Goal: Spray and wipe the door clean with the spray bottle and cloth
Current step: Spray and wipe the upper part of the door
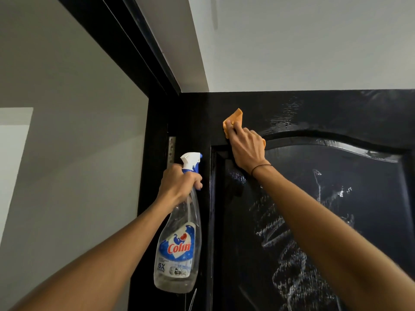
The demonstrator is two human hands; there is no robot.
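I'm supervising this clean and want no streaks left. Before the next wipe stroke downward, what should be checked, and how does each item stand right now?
1. Orange cloth flat under the right hand on the door: ok.
2. Spray bottle held securely by the left hand: ok.
3. Liquid left in the bottle: not ok, nearly empty.
4. Nozzle aimed at the door: cannot tell.
5. White streaks on the lower panel cleared: not ok.
6. Top edge of the door wiped: cannot tell.

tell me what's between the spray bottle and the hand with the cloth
In the head view, only bare black door: its left stile separates the spray bottle from the right hand pressing the orange cloth.
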